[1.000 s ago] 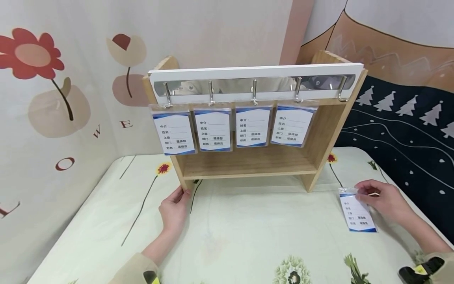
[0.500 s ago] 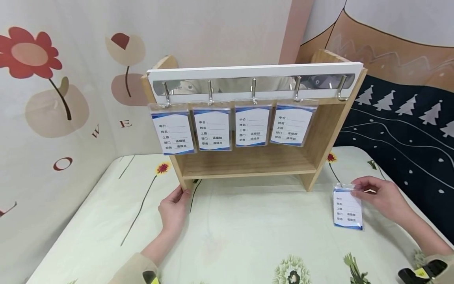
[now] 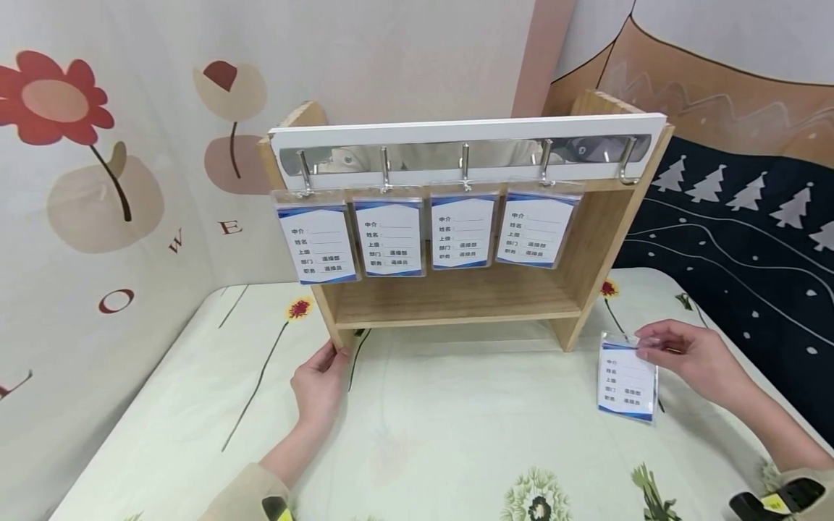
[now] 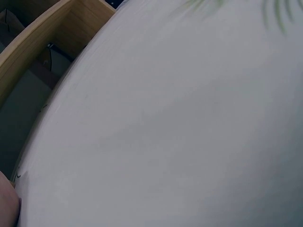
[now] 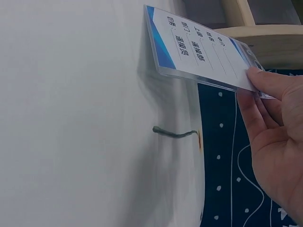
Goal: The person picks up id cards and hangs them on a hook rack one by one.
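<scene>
My right hand [image 3: 704, 362] pinches a clear-sleeved badge [image 3: 627, 383] by its top right corner. In the right wrist view, the badge [image 5: 199, 52] is raised over the cloth, its shadow below, with my thumb on its printed face. My left hand [image 3: 319, 387] holds the foot of the wooden shelf's left side panel [image 3: 335, 336] between thumb and fingers. Only a sliver of that hand [image 4: 7, 203] enters the left wrist view. Several similar badges [image 3: 389, 239] hang in a row from metal hooks [image 3: 465, 165]. The rightmost hook [image 3: 628, 161] is bare.
The wooden shelf [image 3: 456, 307] stands on a flower-printed cloth [image 3: 443, 434], with a white hook rail [image 3: 469, 130] across its upper front. Printed curtains hang behind, the dark one [image 3: 749, 289] close to my right arm.
My right hand has moved slightly left and up with the badge, which has swung from slanted to nearly upright. My left hand has stayed at the shelf's foot.
</scene>
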`<act>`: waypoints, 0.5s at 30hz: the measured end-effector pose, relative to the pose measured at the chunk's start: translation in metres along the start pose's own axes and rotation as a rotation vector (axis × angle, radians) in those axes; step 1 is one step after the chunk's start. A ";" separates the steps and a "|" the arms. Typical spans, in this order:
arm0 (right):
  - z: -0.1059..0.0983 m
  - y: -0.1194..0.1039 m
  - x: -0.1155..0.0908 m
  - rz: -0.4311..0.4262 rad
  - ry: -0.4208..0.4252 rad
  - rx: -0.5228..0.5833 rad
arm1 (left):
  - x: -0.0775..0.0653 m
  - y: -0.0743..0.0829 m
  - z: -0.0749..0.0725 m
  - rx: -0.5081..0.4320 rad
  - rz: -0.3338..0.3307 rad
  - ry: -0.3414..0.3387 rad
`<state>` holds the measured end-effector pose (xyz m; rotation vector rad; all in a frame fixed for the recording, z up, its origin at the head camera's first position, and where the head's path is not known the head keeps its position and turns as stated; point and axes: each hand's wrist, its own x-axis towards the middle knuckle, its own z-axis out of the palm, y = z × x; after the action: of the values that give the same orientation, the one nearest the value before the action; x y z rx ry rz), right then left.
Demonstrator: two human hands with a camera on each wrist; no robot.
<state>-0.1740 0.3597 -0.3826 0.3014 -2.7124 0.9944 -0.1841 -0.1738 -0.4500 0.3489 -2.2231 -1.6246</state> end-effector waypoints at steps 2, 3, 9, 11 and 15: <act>0.000 -0.002 0.000 0.003 -0.001 0.001 | 0.000 0.000 0.000 0.002 0.000 0.001; 0.001 -0.003 0.000 0.005 -0.002 0.000 | 0.000 0.000 -0.001 0.004 0.000 0.002; 0.000 -0.008 0.001 -0.011 -0.006 -0.001 | -0.001 0.001 0.000 0.002 -0.006 -0.001; -0.002 -0.010 0.002 -0.022 -0.004 0.003 | -0.001 0.001 0.000 0.002 -0.008 -0.001; -0.006 -0.016 0.003 -0.031 0.005 0.017 | -0.001 0.001 0.000 0.001 -0.007 0.000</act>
<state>-0.1717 0.3515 -0.3675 0.3420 -2.6880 1.0093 -0.1834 -0.1732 -0.4491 0.3571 -2.2254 -1.6268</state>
